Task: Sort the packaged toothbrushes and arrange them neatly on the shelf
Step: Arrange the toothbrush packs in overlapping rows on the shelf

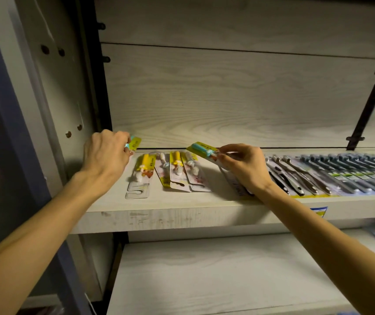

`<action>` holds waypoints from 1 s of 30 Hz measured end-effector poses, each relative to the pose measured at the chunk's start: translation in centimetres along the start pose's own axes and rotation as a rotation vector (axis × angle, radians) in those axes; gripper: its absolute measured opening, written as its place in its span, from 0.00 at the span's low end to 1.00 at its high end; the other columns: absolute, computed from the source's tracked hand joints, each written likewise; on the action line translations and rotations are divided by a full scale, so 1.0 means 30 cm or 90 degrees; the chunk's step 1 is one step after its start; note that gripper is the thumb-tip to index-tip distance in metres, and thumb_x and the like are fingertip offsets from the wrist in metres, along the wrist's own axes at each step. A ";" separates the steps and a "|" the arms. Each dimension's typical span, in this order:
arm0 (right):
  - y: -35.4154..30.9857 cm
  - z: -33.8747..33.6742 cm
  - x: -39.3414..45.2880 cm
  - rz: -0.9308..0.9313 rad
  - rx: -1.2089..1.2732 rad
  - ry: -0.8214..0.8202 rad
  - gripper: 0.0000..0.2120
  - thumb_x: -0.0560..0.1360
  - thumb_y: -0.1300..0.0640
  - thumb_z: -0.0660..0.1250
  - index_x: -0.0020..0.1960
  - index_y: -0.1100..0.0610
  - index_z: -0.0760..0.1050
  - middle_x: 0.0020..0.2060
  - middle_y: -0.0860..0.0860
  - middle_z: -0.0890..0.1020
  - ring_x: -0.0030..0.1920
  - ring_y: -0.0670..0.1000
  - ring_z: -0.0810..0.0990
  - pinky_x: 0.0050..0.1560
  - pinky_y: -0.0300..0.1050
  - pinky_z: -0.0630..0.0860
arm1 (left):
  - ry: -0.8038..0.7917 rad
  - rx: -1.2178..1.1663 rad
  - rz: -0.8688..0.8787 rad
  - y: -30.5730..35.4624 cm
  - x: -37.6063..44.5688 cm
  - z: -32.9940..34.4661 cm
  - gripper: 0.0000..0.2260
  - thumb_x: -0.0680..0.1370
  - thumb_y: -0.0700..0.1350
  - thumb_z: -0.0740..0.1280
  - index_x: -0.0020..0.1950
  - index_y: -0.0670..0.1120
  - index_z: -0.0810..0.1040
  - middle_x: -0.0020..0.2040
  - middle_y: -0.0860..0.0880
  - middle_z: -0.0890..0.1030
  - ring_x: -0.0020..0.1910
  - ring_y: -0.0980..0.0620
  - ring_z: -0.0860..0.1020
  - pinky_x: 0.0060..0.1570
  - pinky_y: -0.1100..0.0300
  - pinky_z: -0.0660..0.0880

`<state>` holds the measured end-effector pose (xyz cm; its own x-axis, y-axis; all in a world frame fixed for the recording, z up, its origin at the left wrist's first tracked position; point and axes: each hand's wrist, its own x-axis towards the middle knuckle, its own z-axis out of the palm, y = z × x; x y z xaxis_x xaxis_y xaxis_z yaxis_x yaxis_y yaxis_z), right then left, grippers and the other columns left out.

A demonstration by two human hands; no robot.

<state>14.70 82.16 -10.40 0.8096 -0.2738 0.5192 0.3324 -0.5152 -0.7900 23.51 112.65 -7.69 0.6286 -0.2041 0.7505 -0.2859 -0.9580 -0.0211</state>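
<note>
My left hand grips a yellow-carded pack with a blue child's toothbrush at the shelf's far left, most of it hidden behind my fingers. My right hand pinches another blue toothbrush pack, lifted and tilted above the shelf board. Between my hands lie a yellow toothbrush pack and several overlapping yellow and pink packs. To the right runs a row of black-and-white toothbrush packs, then dark grey ones.
A wood-grain back panel closes the shelf behind. The side wall stands left of my left hand. A lower shelf board lies beneath. A blue price label sticks to the shelf's front edge.
</note>
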 end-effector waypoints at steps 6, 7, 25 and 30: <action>-0.001 -0.020 0.025 0.028 0.068 0.018 0.10 0.73 0.58 0.75 0.54 0.58 0.84 0.43 0.54 0.87 0.40 0.47 0.86 0.35 0.39 0.78 | 0.000 -0.224 0.030 0.167 -0.002 -0.054 0.06 0.74 0.46 0.76 0.50 0.50 0.86 0.42 0.49 0.86 0.41 0.46 0.83 0.42 0.53 0.80; -0.001 -0.027 0.030 0.034 0.080 0.025 0.10 0.74 0.58 0.75 0.54 0.58 0.84 0.43 0.54 0.87 0.40 0.48 0.86 0.36 0.40 0.78 | -0.001 -0.236 0.042 0.209 -0.006 -0.048 0.05 0.73 0.45 0.76 0.48 0.50 0.86 0.41 0.50 0.86 0.40 0.48 0.83 0.40 0.57 0.78; 0.064 -0.202 0.094 0.061 0.005 -0.035 0.13 0.74 0.60 0.75 0.58 0.60 0.81 0.45 0.54 0.86 0.35 0.42 0.83 0.33 0.35 0.77 | -0.110 -0.338 0.079 0.594 0.027 0.057 0.07 0.72 0.53 0.75 0.46 0.52 0.85 0.41 0.53 0.86 0.42 0.52 0.83 0.42 0.58 0.79; 0.077 -0.204 0.051 0.010 -0.202 -0.174 0.10 0.75 0.51 0.74 0.55 0.54 0.83 0.43 0.53 0.86 0.39 0.50 0.84 0.39 0.52 0.83 | -0.124 -0.314 0.047 0.537 0.036 0.072 0.11 0.76 0.58 0.69 0.44 0.53 0.84 0.39 0.52 0.85 0.40 0.49 0.82 0.41 0.55 0.79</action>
<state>13.74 75.57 -9.45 0.9261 -0.0801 0.3687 0.1880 -0.7492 -0.6351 21.15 96.55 -8.62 0.7033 -0.3451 0.6215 -0.6105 -0.7411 0.2794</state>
